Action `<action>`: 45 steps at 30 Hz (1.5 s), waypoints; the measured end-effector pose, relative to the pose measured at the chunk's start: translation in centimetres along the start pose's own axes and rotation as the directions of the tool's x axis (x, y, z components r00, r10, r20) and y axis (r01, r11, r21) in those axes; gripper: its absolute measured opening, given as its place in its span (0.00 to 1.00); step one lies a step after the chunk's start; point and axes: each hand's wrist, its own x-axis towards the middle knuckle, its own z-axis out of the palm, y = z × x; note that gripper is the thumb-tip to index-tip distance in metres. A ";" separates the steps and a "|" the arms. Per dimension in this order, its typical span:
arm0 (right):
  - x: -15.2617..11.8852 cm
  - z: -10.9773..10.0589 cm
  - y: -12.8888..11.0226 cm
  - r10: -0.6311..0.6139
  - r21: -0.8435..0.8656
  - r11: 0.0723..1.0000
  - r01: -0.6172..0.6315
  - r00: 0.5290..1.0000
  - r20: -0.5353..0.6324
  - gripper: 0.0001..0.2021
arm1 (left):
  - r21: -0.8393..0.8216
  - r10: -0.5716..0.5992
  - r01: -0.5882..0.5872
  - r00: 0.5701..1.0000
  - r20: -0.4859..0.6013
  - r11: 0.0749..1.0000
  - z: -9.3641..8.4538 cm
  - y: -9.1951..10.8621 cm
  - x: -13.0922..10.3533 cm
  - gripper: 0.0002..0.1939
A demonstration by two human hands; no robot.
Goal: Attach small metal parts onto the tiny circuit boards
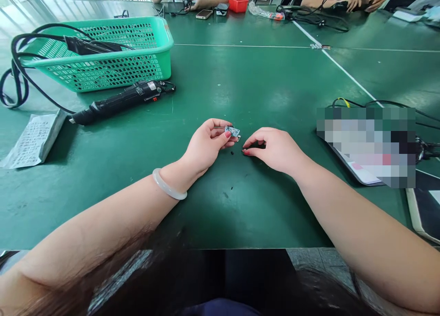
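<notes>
Pinched between the thumb and fingers of my left hand (209, 142) is a small blue circuit board (232, 131) with a metal connector at its lower right corner. My right hand (275, 149) is beside it, a short gap away, its thumb and index fingertips brought together low over the table. Something tiny and dark may be at those fingertips, too small to name. A small black piece (232, 153) lies on the green table (220, 215) between the hands. Another dark speck lies nearer to me.
A green plastic basket (113, 71) holding a black cabled tool stands at the left. Before it lies a black electric screwdriver (123, 100), near a paper-wrapped block (32, 139). A blurred-out screen or tablet is at the right. Two people's hands, cables and a red bin (238, 4) are across the table.
</notes>
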 end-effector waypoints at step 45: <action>-0.3 -0.9 0.8 -0.482 -0.053 0.864 0.500 0.792 -0.375 0.10 | 0.002 -0.107 0.110 0.966 0.234 0.994 -0.6 0.3 0.0 0.06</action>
